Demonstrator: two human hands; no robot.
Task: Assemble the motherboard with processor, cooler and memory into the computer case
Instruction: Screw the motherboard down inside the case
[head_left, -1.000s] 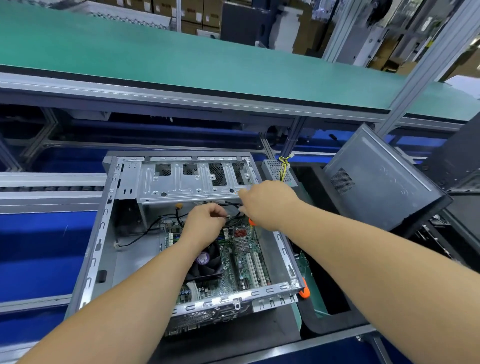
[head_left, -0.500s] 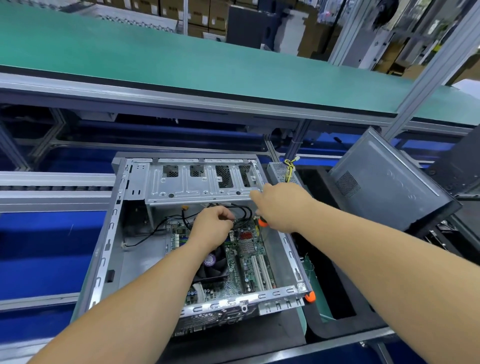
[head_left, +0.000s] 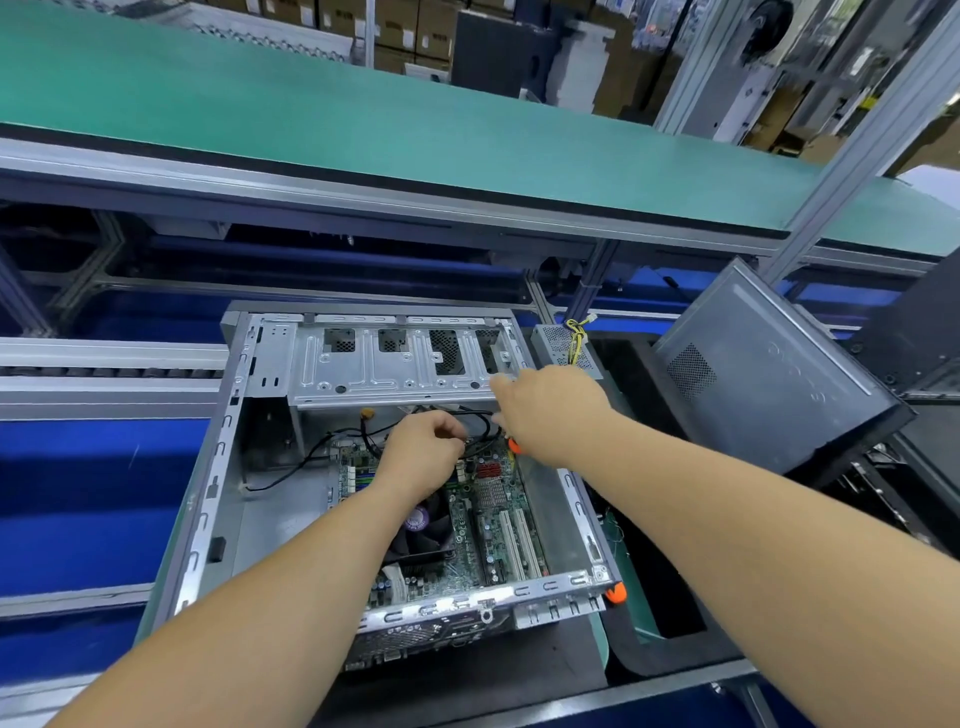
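Observation:
An open grey computer case lies flat on the bench in front of me. A green motherboard sits inside it, with a black cooler fan partly hidden under my left forearm. My left hand is curled over the board's far edge and pinches a thin black cable. My right hand reaches to the drive cage's right end; an orange-tipped tool shows under its palm. Its fingertips are hidden.
A removed dark side panel leans at the right. A power supply with yellow wires stands beyond the case's far right corner. A green conveyor belt runs across the back. An orange object peeks out at the case's near right corner.
Both hands have stayed at the far edge of the board; the left keeps working the black cable. My head has shifted slightly, so the case sits a little more to the right.

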